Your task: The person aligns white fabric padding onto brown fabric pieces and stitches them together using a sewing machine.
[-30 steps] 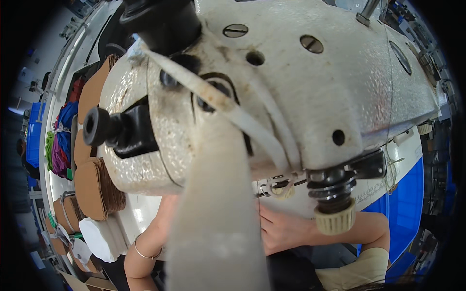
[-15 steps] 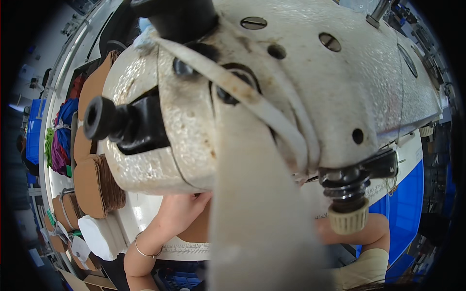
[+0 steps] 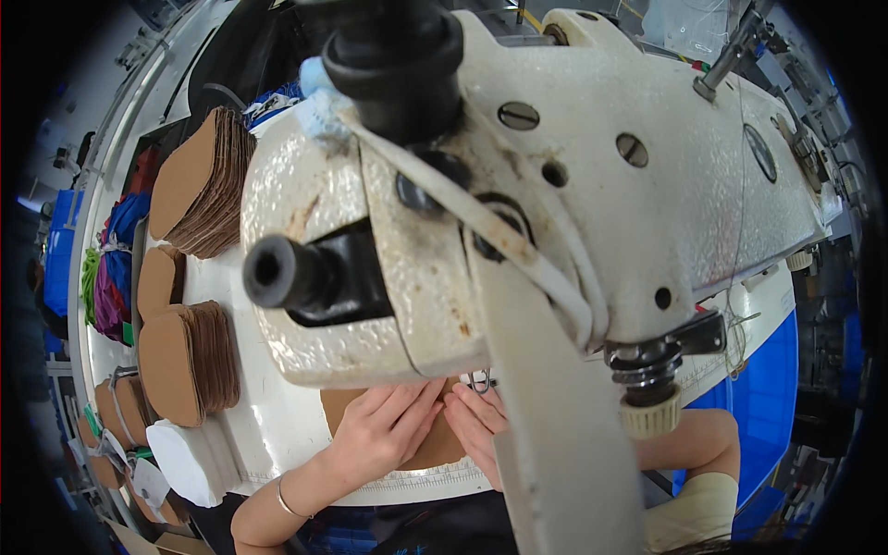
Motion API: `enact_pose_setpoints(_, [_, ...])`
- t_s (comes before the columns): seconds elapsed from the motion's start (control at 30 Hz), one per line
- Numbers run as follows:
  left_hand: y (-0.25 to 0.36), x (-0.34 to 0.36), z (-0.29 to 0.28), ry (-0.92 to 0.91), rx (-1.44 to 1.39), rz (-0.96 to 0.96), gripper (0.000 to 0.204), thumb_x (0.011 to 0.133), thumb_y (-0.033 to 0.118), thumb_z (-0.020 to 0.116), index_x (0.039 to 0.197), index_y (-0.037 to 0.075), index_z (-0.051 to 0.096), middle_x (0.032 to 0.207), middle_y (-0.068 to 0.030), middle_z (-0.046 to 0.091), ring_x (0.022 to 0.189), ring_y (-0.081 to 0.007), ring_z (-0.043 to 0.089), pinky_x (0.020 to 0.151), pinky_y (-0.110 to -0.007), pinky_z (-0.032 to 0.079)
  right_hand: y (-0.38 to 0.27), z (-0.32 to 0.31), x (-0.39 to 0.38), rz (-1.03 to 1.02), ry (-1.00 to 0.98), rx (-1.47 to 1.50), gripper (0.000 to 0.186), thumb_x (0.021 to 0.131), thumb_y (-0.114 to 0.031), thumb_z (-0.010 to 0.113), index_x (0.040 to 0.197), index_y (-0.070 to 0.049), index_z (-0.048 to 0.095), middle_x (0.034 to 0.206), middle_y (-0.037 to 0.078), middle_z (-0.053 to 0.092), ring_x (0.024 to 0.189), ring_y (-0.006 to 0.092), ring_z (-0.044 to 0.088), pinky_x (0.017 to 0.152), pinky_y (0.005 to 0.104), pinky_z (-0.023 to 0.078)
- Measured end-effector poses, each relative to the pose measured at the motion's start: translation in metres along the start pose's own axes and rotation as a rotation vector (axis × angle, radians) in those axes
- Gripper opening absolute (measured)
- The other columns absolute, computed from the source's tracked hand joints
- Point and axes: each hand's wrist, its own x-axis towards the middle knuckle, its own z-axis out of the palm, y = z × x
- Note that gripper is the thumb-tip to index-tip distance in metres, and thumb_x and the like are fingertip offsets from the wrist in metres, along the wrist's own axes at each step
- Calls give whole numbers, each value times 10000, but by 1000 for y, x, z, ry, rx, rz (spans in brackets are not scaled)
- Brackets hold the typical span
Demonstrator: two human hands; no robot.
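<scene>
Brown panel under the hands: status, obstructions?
Left hand on brown panel; right hand at its right side, partly behind pale bar. Sewing machine head hides fingertips.

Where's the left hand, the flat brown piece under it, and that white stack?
Left hand [image 3: 381, 433]: head view, on its back.
Brown piece [image 3: 438, 451]: head view, on its uncovered lower part.
White stack [image 3: 185, 460]: head view, on its broad face.

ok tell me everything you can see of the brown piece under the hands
The brown piece is plain, flat and looks like cardboard or fibreboard, with a curved near edge. It lies on the white worktable; the sewing machine hides its far side. The left hand covers its middle and seems to rest on it; the right hand is at its right, contact unclear.
</scene>
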Motion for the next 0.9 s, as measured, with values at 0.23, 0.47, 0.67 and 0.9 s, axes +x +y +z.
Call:
enact_pose_setpoints(0.23, [-55,20,17,13,-272,-49,297,756,92,690,1036,-4,671,1003,-190,669,893,-357,650,781,-427,529,22,33,-6,533,-98,1275,285,821,-151,612,1086,-47,632,1028,91,680,980,245,644,868,349,505])
enact_pose_setpoints(0.47, [-62,29,20,21,-313,4,299,726,44,664,1025,30,678,1004,-211,663,915,-417,637,802,-474,516,17,53,-11,575,-93,1386,370,846,-192,678,1184,-57,612,1013,107,687,948,220,647,880,337,495])
enact_pose_setpoints(0.67, [-66,25,23,2,-319,-4,310,715,55,666,1022,26,681,1030,-208,661,972,-410,622,863,-493,487,14,54,-9,684,-318,1249,287,875,-201,623,1125,-61,617,956,86,674,887,221,641,792,337,505])
enact_pose_setpoints(0.9, [-38,26,-9,-267,-182,-101,366,738,155,712,1054,-23,667,979,-174,683,851,-313,665,779,-406,533,18,40,-3,46,-201,-125,160,789,-128,610,920,-37,623,872,60,632,769,215,595,665,326,482])
